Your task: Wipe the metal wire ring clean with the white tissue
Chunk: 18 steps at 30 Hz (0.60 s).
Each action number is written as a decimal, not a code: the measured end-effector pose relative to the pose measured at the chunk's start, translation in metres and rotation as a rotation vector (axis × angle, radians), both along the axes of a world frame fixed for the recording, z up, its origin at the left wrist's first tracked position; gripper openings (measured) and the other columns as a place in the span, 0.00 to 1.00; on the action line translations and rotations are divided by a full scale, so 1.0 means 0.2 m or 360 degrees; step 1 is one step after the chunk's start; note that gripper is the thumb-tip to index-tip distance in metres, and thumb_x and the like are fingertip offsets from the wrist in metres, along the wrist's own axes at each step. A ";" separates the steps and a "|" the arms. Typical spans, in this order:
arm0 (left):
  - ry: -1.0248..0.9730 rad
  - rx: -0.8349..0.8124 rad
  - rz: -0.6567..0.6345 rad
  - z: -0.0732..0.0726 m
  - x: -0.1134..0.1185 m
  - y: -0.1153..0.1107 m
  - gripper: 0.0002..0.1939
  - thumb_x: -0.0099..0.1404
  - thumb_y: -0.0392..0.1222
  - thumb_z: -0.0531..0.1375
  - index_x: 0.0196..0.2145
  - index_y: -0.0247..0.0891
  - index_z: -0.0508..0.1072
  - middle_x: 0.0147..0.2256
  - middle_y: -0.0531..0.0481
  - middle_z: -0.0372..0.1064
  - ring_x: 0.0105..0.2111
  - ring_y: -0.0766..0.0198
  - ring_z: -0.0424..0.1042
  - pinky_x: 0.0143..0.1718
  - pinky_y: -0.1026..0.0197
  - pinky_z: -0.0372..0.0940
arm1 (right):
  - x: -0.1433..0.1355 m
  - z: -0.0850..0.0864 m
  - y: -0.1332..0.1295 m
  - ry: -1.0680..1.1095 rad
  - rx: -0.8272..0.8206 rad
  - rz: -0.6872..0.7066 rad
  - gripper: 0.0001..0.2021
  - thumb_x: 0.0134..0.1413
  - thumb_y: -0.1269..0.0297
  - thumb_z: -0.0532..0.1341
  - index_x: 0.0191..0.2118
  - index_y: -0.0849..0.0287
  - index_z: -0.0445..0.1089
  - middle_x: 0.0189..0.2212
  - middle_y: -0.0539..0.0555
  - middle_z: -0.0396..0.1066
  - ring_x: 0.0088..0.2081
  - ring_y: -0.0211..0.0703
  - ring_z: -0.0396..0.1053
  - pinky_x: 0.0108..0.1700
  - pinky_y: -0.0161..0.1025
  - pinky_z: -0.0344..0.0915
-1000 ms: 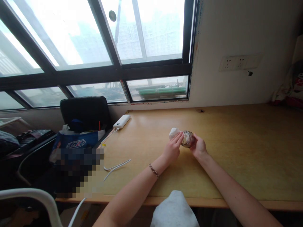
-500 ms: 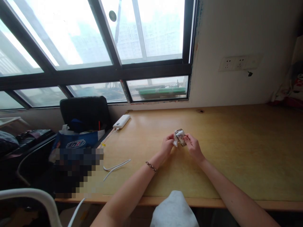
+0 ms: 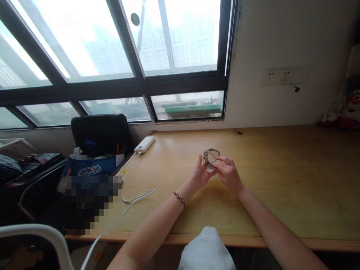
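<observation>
Right, here we are over the bare middle of the desk (image 3: pixel 270 183), and the faceted glass cup (image 3: pixel 211 157) sits between my two hands, tipped so its many-sided mouth shows. My left hand (image 3: pixel 199 176) has it from the left: thumb up along the side, fingers closed round underneath, clamped on the glass. My right hand (image 3: pixel 228 173) comes in at the near right edge, fingers bent together against the rim; whether they pinch glass or paper, I can't tell from here. White tissue (image 3: pixel 209 170) pokes out below, between glass and palm, the rest hidden.

Handling, as I judge it: the left does the holding, the right the rubbing. Bare glass looks slick, so a firm wrap beats a fingertip pinch, and paper under the palm might slide. I'd want the tissue bunched right into the corners, where the flats meet, turning the cup little by little. Light on the rim, low over the wood in case it slips. The power bank (image 3: pixel 146 144) and its white cable (image 3: pixel 139 196) lie well apart, off to my left.
</observation>
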State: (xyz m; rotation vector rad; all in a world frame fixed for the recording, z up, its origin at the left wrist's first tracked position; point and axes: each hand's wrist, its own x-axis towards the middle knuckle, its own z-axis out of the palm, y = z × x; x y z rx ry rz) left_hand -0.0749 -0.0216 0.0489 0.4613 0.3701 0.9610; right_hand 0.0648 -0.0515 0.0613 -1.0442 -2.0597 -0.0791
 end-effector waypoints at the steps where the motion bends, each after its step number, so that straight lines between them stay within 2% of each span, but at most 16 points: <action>1: -0.0001 0.0010 0.0032 0.00 0.00 0.00 0.24 0.59 0.55 0.49 0.38 0.29 0.67 0.33 0.42 0.69 0.31 0.63 0.68 0.38 0.60 0.62 | 0.00 0.00 0.00 -0.0048 0.0002 0.0008 0.10 0.53 0.71 0.51 0.40 0.57 0.66 0.37 0.52 0.69 0.48 0.44 0.56 0.50 0.43 0.49; 5: -0.0025 0.0034 0.0128 -0.02 0.00 0.02 0.19 0.60 0.50 0.50 0.37 0.30 0.68 0.33 0.44 0.69 0.32 0.64 0.68 0.38 0.59 0.62 | 0.00 -0.01 0.00 -0.0095 -0.0026 -0.0099 0.11 0.53 0.71 0.52 0.42 0.55 0.66 0.40 0.51 0.68 0.48 0.45 0.54 0.49 0.44 0.48; 11: 0.0039 0.0156 0.0295 -0.07 0.01 0.03 0.13 0.60 0.44 0.52 0.37 0.32 0.68 0.38 0.44 0.68 0.38 0.61 0.67 0.42 0.55 0.62 | -0.03 0.00 -0.03 -0.0084 -0.0048 -0.0299 0.13 0.52 0.71 0.52 0.43 0.52 0.65 0.42 0.51 0.65 0.42 0.47 0.55 0.44 0.44 0.52; 18: 0.0352 0.0163 0.0424 -0.11 0.00 0.05 0.11 0.55 0.44 0.57 0.33 0.34 0.68 0.32 0.47 0.69 0.29 0.65 0.69 0.31 0.61 0.65 | -0.06 -0.06 -0.02 -0.0130 -0.0111 -0.0332 0.08 0.53 0.66 0.51 0.35 0.56 0.66 0.33 0.55 0.64 0.31 0.41 0.61 0.31 0.35 0.56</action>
